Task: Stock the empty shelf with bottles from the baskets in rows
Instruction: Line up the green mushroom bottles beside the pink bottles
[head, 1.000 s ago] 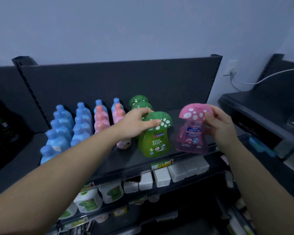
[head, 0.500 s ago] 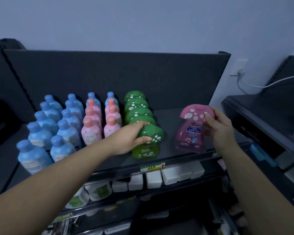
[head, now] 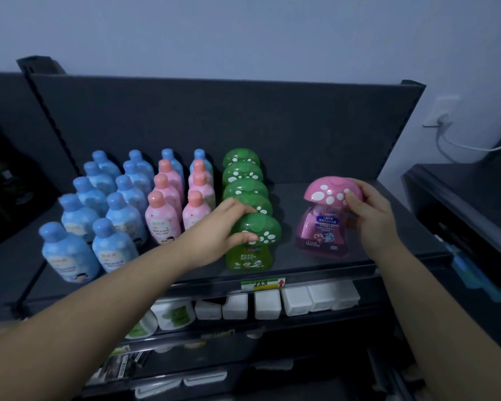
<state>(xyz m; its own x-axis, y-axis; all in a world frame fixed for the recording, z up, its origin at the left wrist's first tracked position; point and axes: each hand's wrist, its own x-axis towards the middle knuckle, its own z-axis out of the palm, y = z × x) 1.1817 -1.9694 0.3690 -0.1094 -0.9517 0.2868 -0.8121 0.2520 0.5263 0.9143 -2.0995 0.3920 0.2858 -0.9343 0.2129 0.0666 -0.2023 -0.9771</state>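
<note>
On the dark shelf (head: pixel 287 267) a row of green mushroom-cap bottles runs from back to front. My left hand (head: pixel 223 230) grips the cap of the front green bottle (head: pixel 252 247), which stands on the shelf near its front edge. To the right, apart from the green row, stands a pink mushroom-cap bottle (head: pixel 324 227). My right hand (head: pixel 370 212) holds it by the right side of its cap and body. Left of the green row stand two rows of pink bottles (head: pixel 162 218) and rows of blue bottles (head: pixel 113 215).
Bare shelf surface (head: pixel 295 195) lies behind the pink mushroom bottle, up to the dark back panel (head: pixel 243 120). White packs (head: pixel 295 301) fill the lower shelf. A second dark shelf unit (head: pixel 460 204) stands to the right, with a white cable (head: pixel 463 146) on the wall.
The green bottle went down onto the shelf at the front of the green row. The pink bottle now rests on the shelf farther right. The view shifted slightly.
</note>
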